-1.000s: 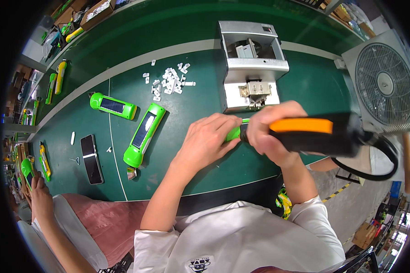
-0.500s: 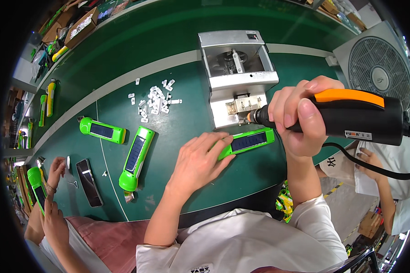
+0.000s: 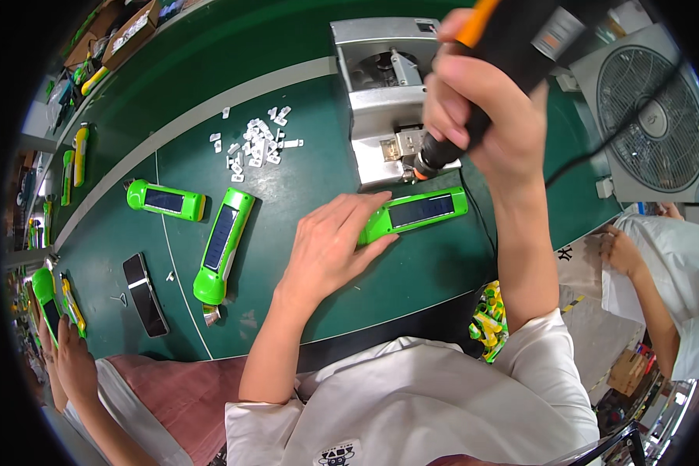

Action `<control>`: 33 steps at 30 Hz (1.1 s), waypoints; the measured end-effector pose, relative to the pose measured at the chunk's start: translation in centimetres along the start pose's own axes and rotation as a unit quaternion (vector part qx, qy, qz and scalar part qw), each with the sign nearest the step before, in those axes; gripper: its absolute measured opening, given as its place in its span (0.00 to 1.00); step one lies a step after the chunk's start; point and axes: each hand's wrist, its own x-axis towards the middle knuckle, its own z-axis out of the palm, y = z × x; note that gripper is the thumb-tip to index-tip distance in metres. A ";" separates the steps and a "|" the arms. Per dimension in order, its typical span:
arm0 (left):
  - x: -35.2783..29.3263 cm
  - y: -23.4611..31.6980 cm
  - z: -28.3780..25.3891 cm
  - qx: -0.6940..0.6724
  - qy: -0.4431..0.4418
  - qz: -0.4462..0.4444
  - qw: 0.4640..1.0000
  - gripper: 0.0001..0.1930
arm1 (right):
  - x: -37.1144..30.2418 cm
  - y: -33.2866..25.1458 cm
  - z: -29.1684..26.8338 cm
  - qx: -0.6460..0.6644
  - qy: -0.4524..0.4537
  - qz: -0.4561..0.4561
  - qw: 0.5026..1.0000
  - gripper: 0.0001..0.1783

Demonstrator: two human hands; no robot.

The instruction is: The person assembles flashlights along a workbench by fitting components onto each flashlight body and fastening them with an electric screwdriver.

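Observation:
My left hand (image 3: 326,242) is closed round the left end of a green flashlight (image 3: 380,225), which lies on the table with its dark solar panel facing up. In my right hand (image 3: 493,105) is a black electric screwdriver (image 3: 524,58) with an orange lever, slanting down to the left. Its tip is by the front edge of a silver metal screw feeder (image 3: 388,101), just above the flashlight's far side. Whether the tip touches the feeder, or carries a screw, I cannot tell.
Small white parts (image 3: 260,144) lie in a loose pile. Left of me are a green flashlight (image 3: 224,245), another flashlight (image 3: 165,200) and a phone (image 3: 145,295). A person's hand (image 3: 78,365) holds a flashlight at far left. A fan (image 3: 651,116) stands right; the cord (image 3: 610,141) hangs before it.
My right hand has swung the screwdriver from nearly level to a steep slant, its tip staying by the feeder's front. The person at left has drawn a hand back from the table. The whole view shifted.

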 end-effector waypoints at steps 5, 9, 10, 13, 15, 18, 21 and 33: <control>-0.3 0.1 0.2 0.003 -0.006 -0.012 1.000 0.25 | -2.8 -0.1 1.6 0.024 -0.012 -0.042 0.999 0.22; -0.6 -0.2 0.2 0.010 0.003 -0.002 1.000 0.26 | -3.5 1.2 2.4 0.028 -0.007 -0.028 0.999 0.19; -0.6 -0.2 0.2 0.011 0.000 -0.004 1.000 0.27 | -3.5 1.4 2.4 0.025 -0.002 -0.029 0.999 0.18; -0.3 0.1 0.1 -0.003 0.000 -0.017 1.000 0.24 | -3.8 2.2 2.3 0.018 0.004 -0.033 0.999 0.18; -0.4 0.0 0.1 -0.002 0.002 -0.016 1.000 0.24 | -3.8 2.3 2.1 0.013 0.005 -0.036 0.999 0.18; -0.4 -0.1 0.2 -0.003 -0.001 -0.018 1.000 0.24 | -3.8 2.4 1.7 -0.051 -0.026 -0.037 0.998 0.18; -0.3 0.0 0.3 -0.008 0.001 -0.028 1.000 0.24 | -4.0 3.0 1.7 -0.057 -0.016 -0.041 0.997 0.17; -0.6 0.2 -0.1 0.013 -0.048 -0.064 0.997 0.25 | -4.8 4.5 1.5 -0.021 -0.092 -0.059 0.994 0.13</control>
